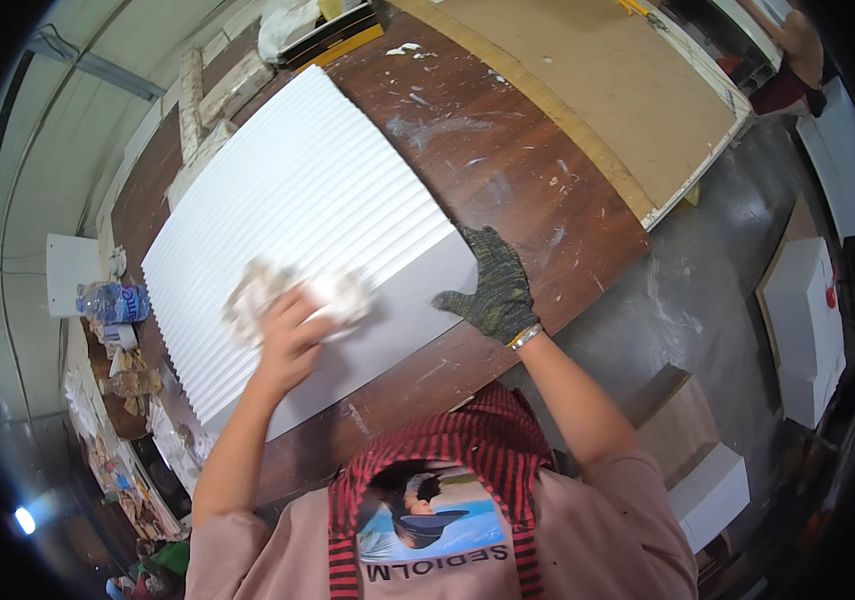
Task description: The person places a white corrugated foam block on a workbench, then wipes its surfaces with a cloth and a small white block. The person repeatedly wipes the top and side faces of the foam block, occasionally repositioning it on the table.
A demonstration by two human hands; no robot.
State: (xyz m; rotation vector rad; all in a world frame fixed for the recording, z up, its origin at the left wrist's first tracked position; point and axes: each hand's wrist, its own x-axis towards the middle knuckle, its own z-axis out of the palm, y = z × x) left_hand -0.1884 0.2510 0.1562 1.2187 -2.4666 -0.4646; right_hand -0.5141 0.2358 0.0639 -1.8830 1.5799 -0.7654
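Observation:
A large white panel (298, 180) with parallel ribs lies on the brown worktable (538, 170); a smooth, unribbed band runs along its near side. My bare left hand (293, 335) is closed on a crumpled white rag (256, 300), pressed against the panel where the ribs meet that band. Both rag and fingers are somewhat blurred. In a dark patterned knit glove, my right hand (496, 288) rests at the panel's right corner. Its thumb is spread over the smooth band and its other fingers stretch along the edge.
Plastic bottles (111, 303) stand at the left beside the table. Beyond the worktable is a tan board (588, 75) with a yellow-brown border. White boxy pieces (808, 330) stand on the grey floor at the right. Another person (793, 65) is at the far right.

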